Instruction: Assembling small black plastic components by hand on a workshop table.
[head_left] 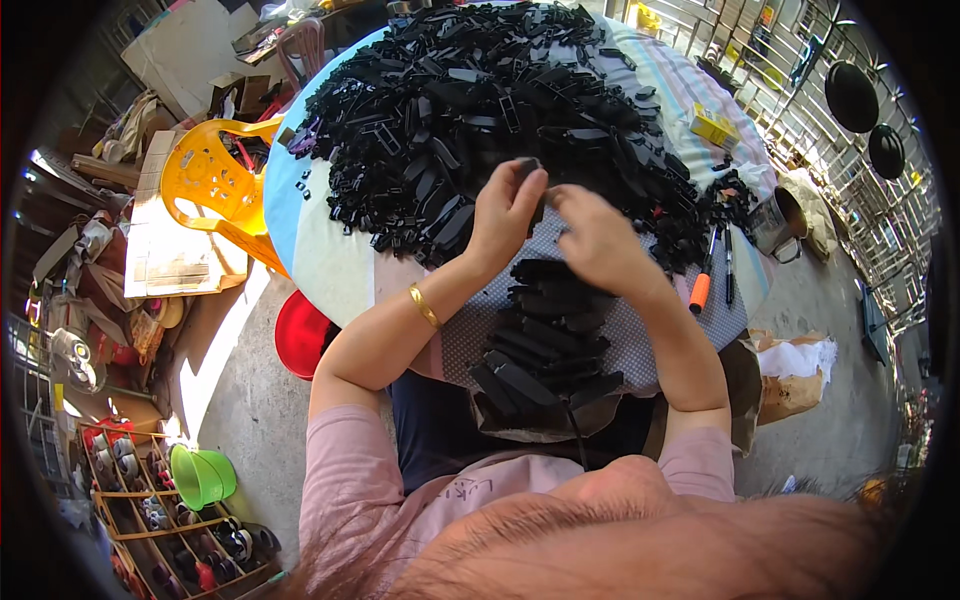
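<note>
Over the front of the heap, my left hand (502, 212) pinches a small black plastic piece (531, 164) between thumb and fingers. My right hand (598, 240) is close beside it, fingers curled in and slightly blurred; what they grip, if anything, is hidden. Behind both hands spreads a large heap of black plastic parts (440, 110), some long and flat, some frame-shaped. Nearer to me, a stack of long black pieces (550, 325) runs down to the table's front edge.
The round table's patterned cloth (648, 345) shows at the front. On its right lie an orange marker (699, 293), a black pen (729, 268), a yellow box (713, 126) and a metal mug (778, 222). An orange chair (215, 180) and red basin (300, 335) stand left.
</note>
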